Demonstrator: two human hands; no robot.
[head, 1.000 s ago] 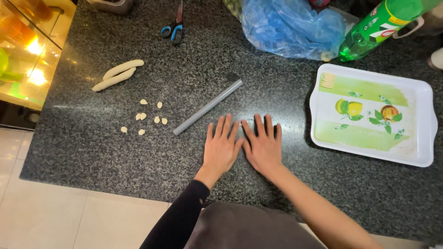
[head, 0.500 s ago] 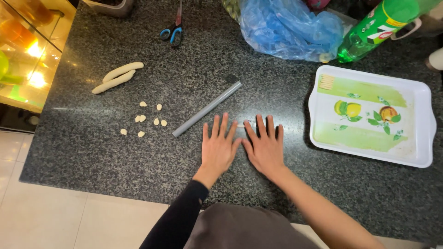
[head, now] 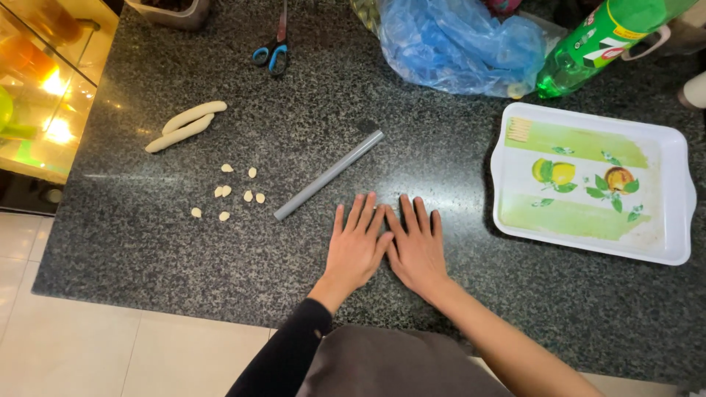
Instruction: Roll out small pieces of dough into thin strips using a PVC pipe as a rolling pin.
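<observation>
Left hand [head: 355,246] and right hand [head: 415,246] flat on counter [head: 132,242], lower centre, thumbs touching, fingers spread, holding nothing. Grey rod [head: 328,175] just up-left of fingertips, long axis lower left to upper right; left hand nearer. Dough bits [head: 234,193] farther left, dough rolls [head: 184,126] beyond. Tray [head: 680,191] right, nothing lying in it.

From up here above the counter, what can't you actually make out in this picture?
- Green bottle: its top is cut off by the upper edge of the head view.
- Scissors: the blade tips run out past the upper edge.
- Blue bag: its contents are hidden by the plastic.
- Left hand and right hand: the palms lie face down, unseen.
</observation>
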